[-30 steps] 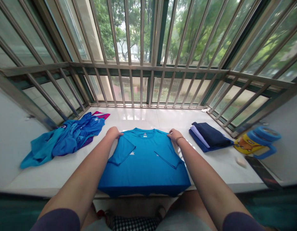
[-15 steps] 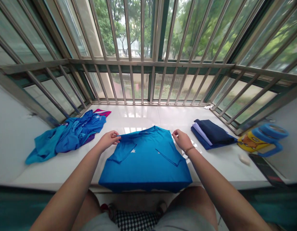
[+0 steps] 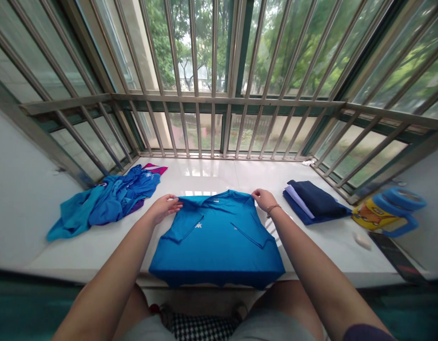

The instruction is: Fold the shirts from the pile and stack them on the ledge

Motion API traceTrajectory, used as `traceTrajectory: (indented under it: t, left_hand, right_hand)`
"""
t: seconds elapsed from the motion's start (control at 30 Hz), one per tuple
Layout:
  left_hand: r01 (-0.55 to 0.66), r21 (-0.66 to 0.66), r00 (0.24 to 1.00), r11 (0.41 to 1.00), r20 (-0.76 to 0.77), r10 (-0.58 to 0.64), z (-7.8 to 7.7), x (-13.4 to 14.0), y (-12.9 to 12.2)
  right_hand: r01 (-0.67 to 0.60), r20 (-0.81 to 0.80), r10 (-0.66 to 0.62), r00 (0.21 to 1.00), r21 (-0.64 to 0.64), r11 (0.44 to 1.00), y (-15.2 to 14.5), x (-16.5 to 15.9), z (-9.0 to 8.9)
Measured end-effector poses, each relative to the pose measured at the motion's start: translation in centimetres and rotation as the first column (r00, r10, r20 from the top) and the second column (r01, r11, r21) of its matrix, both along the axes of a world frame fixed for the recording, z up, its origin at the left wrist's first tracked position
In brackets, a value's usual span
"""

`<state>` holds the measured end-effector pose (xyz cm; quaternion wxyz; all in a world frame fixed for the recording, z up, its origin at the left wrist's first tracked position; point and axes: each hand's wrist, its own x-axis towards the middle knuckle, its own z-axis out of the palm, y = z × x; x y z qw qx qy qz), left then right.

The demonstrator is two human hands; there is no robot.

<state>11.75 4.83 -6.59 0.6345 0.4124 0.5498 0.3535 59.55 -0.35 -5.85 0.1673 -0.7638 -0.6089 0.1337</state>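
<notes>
A blue short-sleeved T-shirt (image 3: 219, 251) lies spread on the white sill, its collar toward the window and its sleeves folded in over the front. Its hem hangs over the sill's near edge. My left hand (image 3: 165, 207) pinches the shirt at the left shoulder, thumb and fingers closed on the cloth. At the right shoulder, my right hand (image 3: 263, 199) grips the fabric between thumb and fingers. Small white logos show on the chest, and the shoulder line between my hands is pulled fairly straight.
A crumpled heap of blue and teal clothes (image 3: 112, 201) lies at the left. To the right sit a stack of folded dark clothes (image 3: 314, 201), a yellow and blue jug (image 3: 385, 210), a small pale object (image 3: 362, 240) and a dark phone (image 3: 396, 255). Metal bars (image 3: 226, 100) line the window.
My right hand, at the shirt's right shoulder edge before, now has the cloth pinched. The collar edge is pulled straighter and its inside shows. The view has shifted slightly.
</notes>
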Motion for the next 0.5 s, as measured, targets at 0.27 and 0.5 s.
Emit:
traceTrajectory:
  t: [0.27, 0.5]
  left_hand:
    - [-0.002, 0.168, 0.986, 0.986, -0.167, 0.031, -2.1, -1.6, -1.3]
    - [0.716, 0.476, 0.545, 0.51, -0.838, 0.018, -1.0, 1.9, -2.7]
  right_hand:
    - [-0.117, 0.051, 0.111, 0.992, 0.129, 0.985, -5.8, 0.1, -0.4]
    - [-0.502, 0.326, 0.478, 0.816, -0.011, 0.865, -6.0, -6.8, 1.4]
